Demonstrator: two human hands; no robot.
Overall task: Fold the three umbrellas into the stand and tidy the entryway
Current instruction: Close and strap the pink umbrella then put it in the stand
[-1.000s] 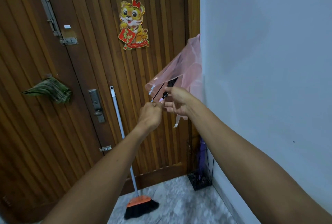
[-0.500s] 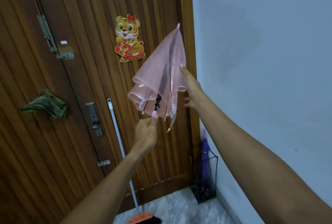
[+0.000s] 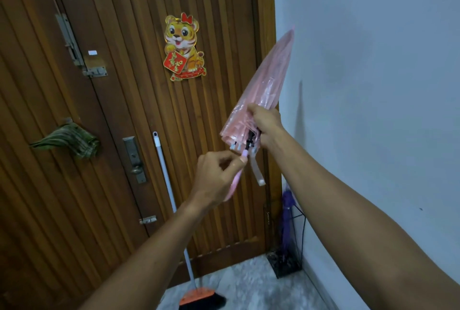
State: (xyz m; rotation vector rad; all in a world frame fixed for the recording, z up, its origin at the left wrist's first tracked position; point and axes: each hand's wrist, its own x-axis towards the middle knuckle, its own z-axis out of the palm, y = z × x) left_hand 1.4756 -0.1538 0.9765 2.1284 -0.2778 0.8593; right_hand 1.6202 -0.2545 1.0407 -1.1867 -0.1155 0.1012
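Note:
A pink see-through umbrella (image 3: 270,78) is collapsed and points up to the right, its tip near the white wall. My left hand (image 3: 216,178) grips its pink handle from below. My right hand (image 3: 266,123) is curled around the gathered lower edge of the canopy. A loose fastening strap (image 3: 257,173) hangs from the canopy between my hands. Down in the corner stands a black wire umbrella stand (image 3: 286,262), and a folded purple umbrella (image 3: 286,217) sits upright in it.
A slatted wooden door (image 3: 119,36) fills the left, with a tiger decoration (image 3: 184,46), a handle plate (image 3: 134,158) and a green cloth (image 3: 67,143) hung on it. An orange-headed broom (image 3: 174,210) leans against the door. The white wall (image 3: 373,85) is on the right.
The canopy went from half open to collapsed and swung right toward the wall. My right hand moved from the canopy's side down to grasp its gathered lower edge.

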